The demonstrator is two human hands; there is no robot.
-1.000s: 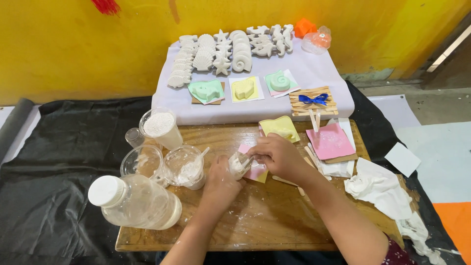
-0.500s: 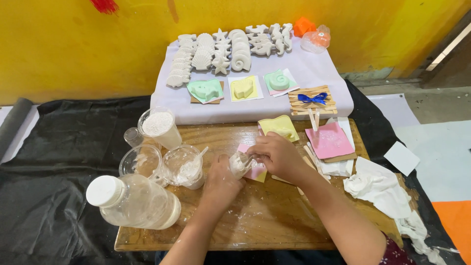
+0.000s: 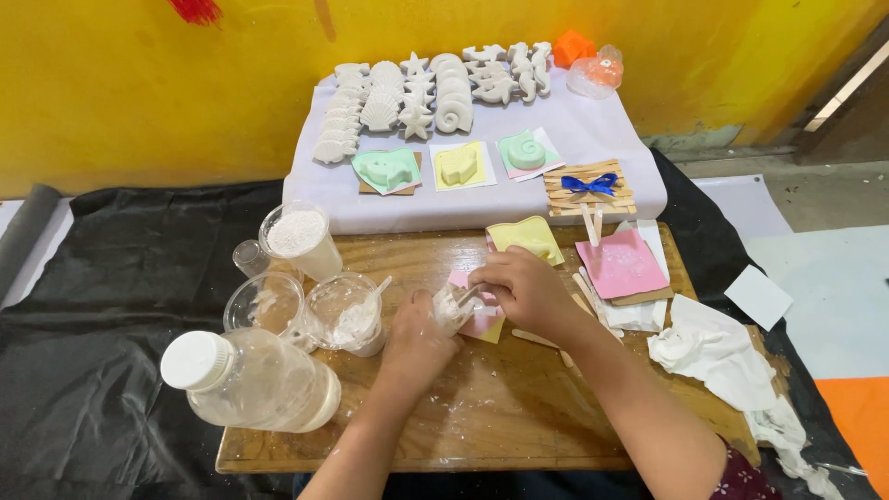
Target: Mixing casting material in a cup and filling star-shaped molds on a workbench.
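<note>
My left hand [image 3: 419, 343] grips a small clear plastic cup [image 3: 450, 306] smeared with white plaster and tilts it toward the right. My right hand [image 3: 524, 289] holds a thin wooden stick [image 3: 466, 297] that reaches into the cup's mouth. Both hands meet over a pink mould [image 3: 480, 319] lying on a yellow sheet, in the middle of the wooden board [image 3: 500, 417]. Most of the mould is hidden under the hands.
Left of my hands stand a clear plaster-smeared cup with a stick [image 3: 347, 313], an empty cup [image 3: 264, 304], a cup of white powder [image 3: 299, 239] and a lying water bottle [image 3: 250, 380]. Yellow [image 3: 524, 239] and pink [image 3: 619, 264] moulds, wooden sticks and crumpled white cloth [image 3: 708, 352] lie right. White plaster casts [image 3: 426, 88] fill the cloth-covered table behind.
Both hands stay over the pink mould; the fingers and the stick shift only slightly at the cup's mouth.
</note>
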